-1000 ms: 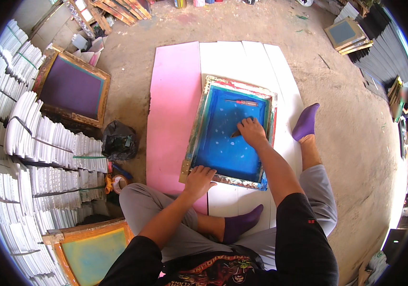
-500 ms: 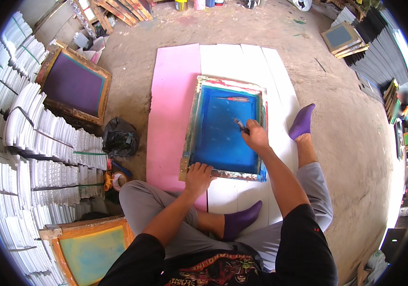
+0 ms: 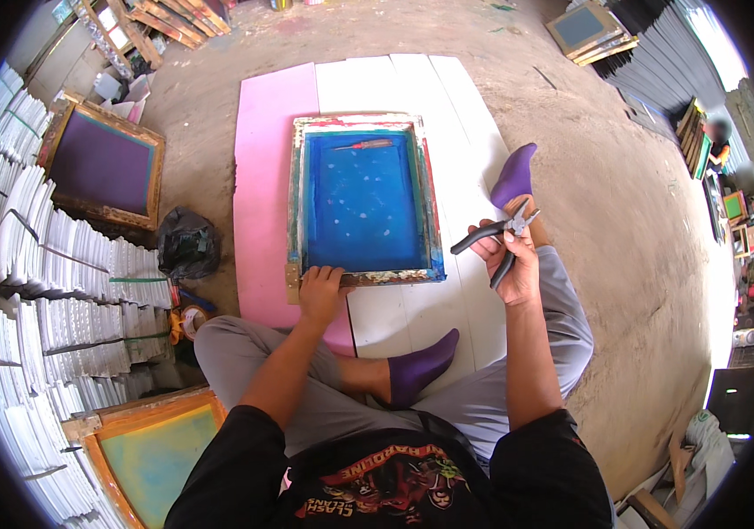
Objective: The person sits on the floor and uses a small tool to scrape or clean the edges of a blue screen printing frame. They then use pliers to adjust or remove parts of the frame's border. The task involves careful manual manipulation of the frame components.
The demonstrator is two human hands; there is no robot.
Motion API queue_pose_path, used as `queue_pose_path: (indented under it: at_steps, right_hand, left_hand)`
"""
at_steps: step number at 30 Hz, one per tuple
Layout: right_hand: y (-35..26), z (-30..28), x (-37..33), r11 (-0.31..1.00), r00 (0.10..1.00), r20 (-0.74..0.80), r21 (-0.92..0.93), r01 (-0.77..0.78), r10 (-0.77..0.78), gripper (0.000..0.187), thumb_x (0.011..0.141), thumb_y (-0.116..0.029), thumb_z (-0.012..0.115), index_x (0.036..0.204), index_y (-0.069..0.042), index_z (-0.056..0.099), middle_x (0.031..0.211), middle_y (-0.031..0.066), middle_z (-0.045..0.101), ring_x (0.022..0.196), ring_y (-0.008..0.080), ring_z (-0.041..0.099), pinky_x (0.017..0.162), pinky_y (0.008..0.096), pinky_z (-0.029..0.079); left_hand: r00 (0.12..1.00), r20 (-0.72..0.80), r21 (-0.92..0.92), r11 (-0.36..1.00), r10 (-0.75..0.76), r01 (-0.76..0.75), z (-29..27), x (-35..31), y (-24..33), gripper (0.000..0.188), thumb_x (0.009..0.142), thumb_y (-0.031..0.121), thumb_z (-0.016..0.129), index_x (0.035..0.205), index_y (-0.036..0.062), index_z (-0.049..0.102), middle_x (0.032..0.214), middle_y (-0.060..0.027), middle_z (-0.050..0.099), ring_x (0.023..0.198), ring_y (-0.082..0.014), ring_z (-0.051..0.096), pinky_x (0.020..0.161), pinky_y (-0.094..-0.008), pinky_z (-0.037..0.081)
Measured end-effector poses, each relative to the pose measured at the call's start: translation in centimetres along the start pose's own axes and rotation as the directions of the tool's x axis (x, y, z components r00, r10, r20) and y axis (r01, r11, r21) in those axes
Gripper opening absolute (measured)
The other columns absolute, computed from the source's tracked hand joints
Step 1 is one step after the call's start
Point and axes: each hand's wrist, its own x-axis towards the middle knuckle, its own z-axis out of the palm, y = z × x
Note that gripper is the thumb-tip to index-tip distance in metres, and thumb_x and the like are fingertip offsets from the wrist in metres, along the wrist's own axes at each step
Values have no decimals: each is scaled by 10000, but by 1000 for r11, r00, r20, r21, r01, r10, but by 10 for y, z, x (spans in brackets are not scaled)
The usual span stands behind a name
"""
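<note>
A wooden printing frame with blue mesh (image 3: 364,203) lies on white boards (image 3: 447,97) and a pink sheet (image 3: 262,176) on the ground in front of me. My left hand (image 3: 319,291) grips the frame's near left corner. To the right of the frame, above my right knee, my right hand (image 3: 511,260) is raised and holds black-handled pliers (image 3: 493,238). A red-handled screwdriver (image 3: 364,144) rests on the mesh near the frame's far edge. I sit cross-legged in purple socks.
A purple-mesh frame (image 3: 99,163) leans on stacks of white sheets (image 3: 51,291) at left. A black bag (image 3: 185,242) sits by the pink sheet. A yellow-green frame (image 3: 152,454) lies near left. More frames (image 3: 588,26) lie at far right.
My right hand has lifted off the blue mesh and pulled back right, off the frame, with the pliers. My left hand has stayed on the frame's near edge.
</note>
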Motion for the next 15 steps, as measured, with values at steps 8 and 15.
queue_pose_path:
  at_steps: [8,15]
  right_hand:
    - [31,-61,-23,987,977,-204,158,-35,67,223,1021,-284,684,1112,-150,530,1032,123,687,846,255,684,789,435,591]
    - [70,-69,-39,913,886,-371,-181,-364,280,314,1068,-205,583,1316,-63,455,1123,187,691,890,314,747,650,426,622]
  left_hand:
    - [1000,-17,34,999,0,0,-12,24,-4,443,793,316,836,1145,65,739,1029,-93,694,1007,-328,611,944,-450,500]
    - [999,40,53,998,-32,30,2,35,-5,457,822,337,822,1175,61,734,1088,-100,715,1064,-337,616,976,-454,485]
